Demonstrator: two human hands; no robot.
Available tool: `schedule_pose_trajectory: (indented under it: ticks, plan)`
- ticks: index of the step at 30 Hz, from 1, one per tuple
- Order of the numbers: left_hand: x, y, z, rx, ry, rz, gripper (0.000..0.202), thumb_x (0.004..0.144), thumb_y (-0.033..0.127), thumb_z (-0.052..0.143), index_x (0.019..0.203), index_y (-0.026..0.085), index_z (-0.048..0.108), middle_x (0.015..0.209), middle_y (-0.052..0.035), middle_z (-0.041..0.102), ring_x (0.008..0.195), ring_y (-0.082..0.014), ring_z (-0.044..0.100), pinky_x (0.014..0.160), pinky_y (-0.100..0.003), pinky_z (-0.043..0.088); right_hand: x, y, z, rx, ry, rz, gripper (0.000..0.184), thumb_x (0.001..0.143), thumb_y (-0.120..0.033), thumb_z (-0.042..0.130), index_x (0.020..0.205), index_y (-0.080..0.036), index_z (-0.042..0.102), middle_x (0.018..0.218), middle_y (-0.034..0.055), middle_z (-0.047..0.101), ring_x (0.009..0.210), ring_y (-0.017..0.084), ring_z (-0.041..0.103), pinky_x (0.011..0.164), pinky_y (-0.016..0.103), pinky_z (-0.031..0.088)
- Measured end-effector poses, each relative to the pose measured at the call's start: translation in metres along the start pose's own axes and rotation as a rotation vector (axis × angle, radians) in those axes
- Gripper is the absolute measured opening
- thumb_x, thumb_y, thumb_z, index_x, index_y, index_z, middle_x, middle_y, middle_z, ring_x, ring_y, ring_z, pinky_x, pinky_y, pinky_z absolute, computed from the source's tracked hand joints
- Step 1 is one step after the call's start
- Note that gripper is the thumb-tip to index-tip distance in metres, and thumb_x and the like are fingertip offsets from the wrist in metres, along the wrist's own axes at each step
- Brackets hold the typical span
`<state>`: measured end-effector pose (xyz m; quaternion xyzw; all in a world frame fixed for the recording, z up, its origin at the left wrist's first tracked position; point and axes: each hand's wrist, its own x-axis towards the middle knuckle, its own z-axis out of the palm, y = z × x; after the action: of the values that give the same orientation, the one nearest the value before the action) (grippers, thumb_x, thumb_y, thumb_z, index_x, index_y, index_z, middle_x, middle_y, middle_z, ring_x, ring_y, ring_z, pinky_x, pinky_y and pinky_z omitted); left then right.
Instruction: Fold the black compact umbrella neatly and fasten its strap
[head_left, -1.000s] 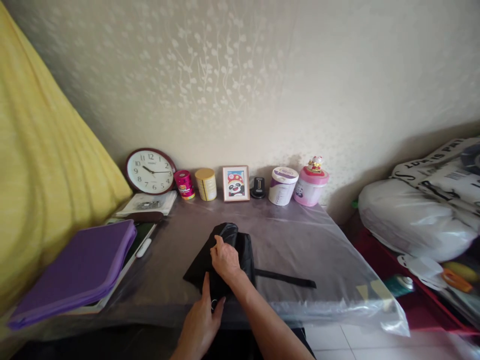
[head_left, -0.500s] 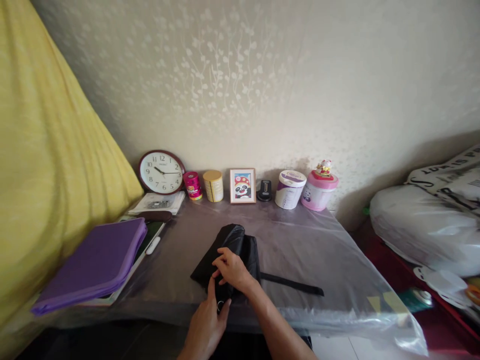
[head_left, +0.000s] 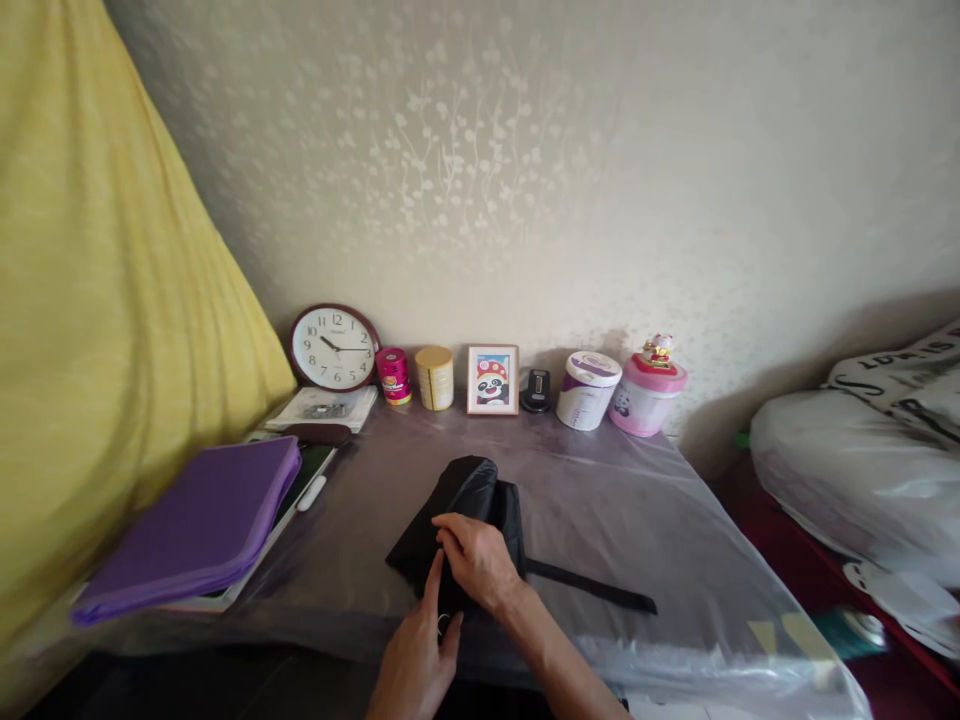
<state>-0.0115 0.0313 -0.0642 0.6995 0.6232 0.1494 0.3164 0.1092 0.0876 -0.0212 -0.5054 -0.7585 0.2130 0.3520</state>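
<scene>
A black folding umbrella [head_left: 450, 490], its fabric loosely bunched, lies near the table's front edge. From its right side a black strap [head_left: 592, 585] stretches out flat. My left hand [head_left: 420, 640] is closed around the near end, where a small silvery ring shows between thumb and index finger. Over the fabric, my right hand [head_left: 476, 560] has its fingers bent and pinched together on the folds, just above the left fingertip. The right palm hides part of the umbrella.
Plastic film covers the table [head_left: 585, 500]. At left lies a purple folder [head_left: 195, 515] on papers. Along the wall stand a clock [head_left: 334, 348], a pink tin [head_left: 394, 376], a yellow-lidded tin [head_left: 435, 380], a panda picture [head_left: 493, 382] and two tubs [head_left: 587, 395]. White bags [head_left: 847, 460] sit right.
The right fingers have drawn closer together and curl more over the fabric. My left hand keeps its grip. The whole view has shifted slightly.
</scene>
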Motion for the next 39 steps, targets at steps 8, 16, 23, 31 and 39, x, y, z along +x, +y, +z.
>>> schedule_pose_trajectory:
  ticks: [8,16,23,31,39]
  plan:
    - [0.001,-0.006,0.006,-0.063,0.018,0.029,0.061,0.086,0.031,0.029,0.139,0.018,0.004,0.131,-0.0097,0.044,0.107,-0.0179,0.054,0.086,-0.026,0.04,0.0,0.04,0.001,-0.185,0.152,-0.147,0.029,0.086,-0.017,0.039,0.107,-0.021,0.058,0.117,0.007,0.056,0.116,0.018,0.043,0.099,0.041,0.031]
    - [0.002,-0.004,0.003,-0.09,-0.003,0.004,0.063,0.085,0.032,0.031,0.139,0.018,0.002,0.118,-0.0091,0.056,0.102,-0.0169,0.056,0.081,-0.024,0.04,0.057,0.084,0.0,-0.32,0.052,-0.092,0.033,0.088,-0.021,0.037,0.118,-0.022,0.051,0.127,0.0051,0.05,0.124,0.015,0.034,0.103,0.041,0.022]
    - [0.0,-0.003,0.002,-0.069,-0.005,-0.019,0.063,0.087,0.038,0.028,0.139,0.017,0.0,0.079,-0.0043,0.067,0.074,-0.0161,0.063,0.064,-0.022,0.04,0.077,0.106,-0.017,-0.118,0.081,0.252,0.031,0.084,-0.026,0.046,0.112,-0.019,0.055,0.119,0.0059,0.056,0.112,0.016,0.048,0.097,0.032,0.033]
    - [-0.002,-0.004,0.004,-0.074,0.041,-0.051,0.061,0.087,0.039,0.027,0.139,0.018,0.004,0.079,-0.0044,0.067,0.067,-0.015,0.062,0.063,-0.023,0.042,0.016,0.13,-0.057,0.065,0.256,0.6,0.028,0.081,-0.024,0.039,0.094,-0.016,0.062,0.091,0.0083,0.066,0.088,0.018,0.062,0.073,0.028,0.049]
    - [-0.005,0.003,-0.002,-0.178,0.029,-0.073,0.062,0.088,0.041,0.027,0.139,0.016,0.003,0.062,0.0014,0.061,0.052,-0.0117,0.059,0.064,-0.023,0.045,-0.016,0.12,-0.043,0.352,0.215,0.72,0.028,0.079,-0.033,0.039,0.087,-0.015,0.06,0.078,0.0061,0.064,0.066,0.014,0.063,0.048,0.021,0.05]
